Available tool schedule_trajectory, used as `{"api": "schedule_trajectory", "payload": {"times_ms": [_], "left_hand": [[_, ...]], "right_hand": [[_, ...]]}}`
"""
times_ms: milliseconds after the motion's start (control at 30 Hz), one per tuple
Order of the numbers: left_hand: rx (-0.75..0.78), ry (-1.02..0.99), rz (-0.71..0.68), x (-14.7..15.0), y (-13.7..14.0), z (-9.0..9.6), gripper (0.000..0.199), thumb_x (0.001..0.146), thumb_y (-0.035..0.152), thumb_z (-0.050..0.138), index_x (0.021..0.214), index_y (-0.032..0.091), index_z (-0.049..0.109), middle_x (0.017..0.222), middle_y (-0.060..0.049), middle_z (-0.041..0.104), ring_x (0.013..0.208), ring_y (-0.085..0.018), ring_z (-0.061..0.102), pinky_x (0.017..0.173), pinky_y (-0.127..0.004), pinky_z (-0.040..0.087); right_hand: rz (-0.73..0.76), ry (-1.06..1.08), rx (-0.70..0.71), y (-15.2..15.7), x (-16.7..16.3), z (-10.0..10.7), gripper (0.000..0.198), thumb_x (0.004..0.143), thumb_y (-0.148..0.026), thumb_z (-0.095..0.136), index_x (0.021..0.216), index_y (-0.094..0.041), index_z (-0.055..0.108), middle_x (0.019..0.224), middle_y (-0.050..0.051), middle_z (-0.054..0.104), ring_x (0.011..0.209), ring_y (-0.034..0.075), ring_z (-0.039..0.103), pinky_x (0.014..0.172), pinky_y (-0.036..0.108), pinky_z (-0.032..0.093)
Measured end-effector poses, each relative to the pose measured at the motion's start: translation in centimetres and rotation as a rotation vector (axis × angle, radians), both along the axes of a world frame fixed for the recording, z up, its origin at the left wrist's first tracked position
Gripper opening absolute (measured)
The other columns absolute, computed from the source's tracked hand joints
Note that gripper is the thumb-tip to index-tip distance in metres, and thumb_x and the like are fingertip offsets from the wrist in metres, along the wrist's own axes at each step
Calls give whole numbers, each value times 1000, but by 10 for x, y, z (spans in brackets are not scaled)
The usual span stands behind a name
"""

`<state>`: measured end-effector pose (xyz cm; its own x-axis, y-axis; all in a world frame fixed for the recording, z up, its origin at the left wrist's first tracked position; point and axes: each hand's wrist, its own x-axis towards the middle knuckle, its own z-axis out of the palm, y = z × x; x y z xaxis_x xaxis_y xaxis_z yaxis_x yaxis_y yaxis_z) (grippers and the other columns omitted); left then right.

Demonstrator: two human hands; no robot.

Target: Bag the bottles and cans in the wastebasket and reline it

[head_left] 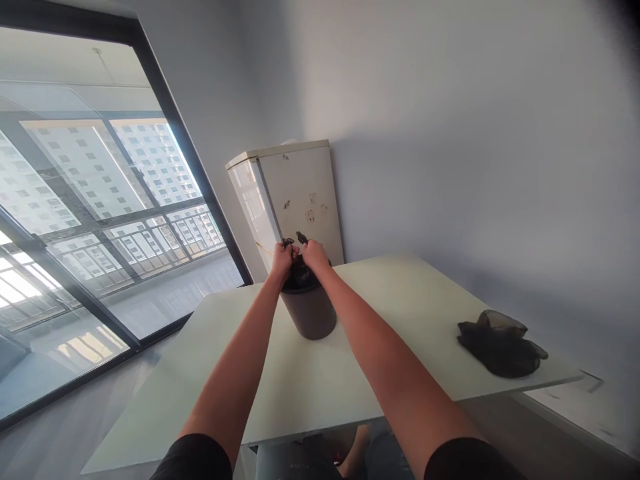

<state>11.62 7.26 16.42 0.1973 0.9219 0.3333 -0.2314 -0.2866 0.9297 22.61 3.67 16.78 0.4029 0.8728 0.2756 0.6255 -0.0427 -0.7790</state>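
Observation:
A dark brown trash can (311,313) stands upright on the pale table, a black trash bag (301,273) inside it. Above its rim, my left hand (284,259) is closed on a gathered part of the bag, with a tuft poking out over the fingers. Close beside it, my right hand (315,255) also grips the bag, and another dark end sticks up past that fist. Both arms reach forward, the hands only a little apart. The lower part of the bag is hidden inside the can.
The pale table (390,293) holds a crumpled heap of black bag (501,347) near its right edge. Behind the table stands a white refrigerator (300,187) with stained patches. Glass sliding doors (100,200) are on the left, a grey wall (450,133) on the right.

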Motion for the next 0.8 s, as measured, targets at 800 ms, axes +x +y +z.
{"api": "schedule_trajectory", "payload": {"times_ms": [800], "left_hand": [[14, 64, 257, -14, 4, -4, 26, 69, 31, 91, 81, 14, 75, 61, -1, 66, 51, -12, 57, 52, -24, 42]], "right_hand": [[212, -173, 154, -4, -6, -4, 43, 86, -25, 69, 125, -19, 52, 104, 11, 72, 91, 27, 67, 77, 33, 49]]}}
